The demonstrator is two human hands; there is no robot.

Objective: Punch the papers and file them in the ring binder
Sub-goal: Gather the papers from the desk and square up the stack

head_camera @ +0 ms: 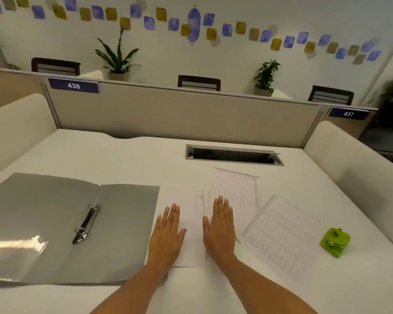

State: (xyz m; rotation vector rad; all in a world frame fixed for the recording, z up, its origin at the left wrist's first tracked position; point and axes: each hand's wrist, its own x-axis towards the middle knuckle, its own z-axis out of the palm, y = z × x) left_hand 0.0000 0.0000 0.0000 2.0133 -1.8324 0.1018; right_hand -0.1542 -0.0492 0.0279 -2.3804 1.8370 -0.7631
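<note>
A grey ring binder (pixel 123 223) lies open on the white desk at the left, its two metal rings (pixel 86 223) standing along the spine. Three printed sheets lie spread out in the middle: one under my hands (pixel 191 225), one tilted further back (pixel 238 189), one angled to the right (pixel 284 236). My left hand (pixel 168 232) and my right hand (pixel 219 227) rest flat on the nearest sheet, fingers straight, side by side. A small green hole punch (pixel 335 242) sits at the right, apart from the papers.
A recessed cable tray (pixel 234 155) opens in the desk behind the papers. A beige partition (pixel 179 112) closes the back of the desk, with padded side walls left and right. A clear plastic sleeve (pixel 11 257) lies on the binder's left flap.
</note>
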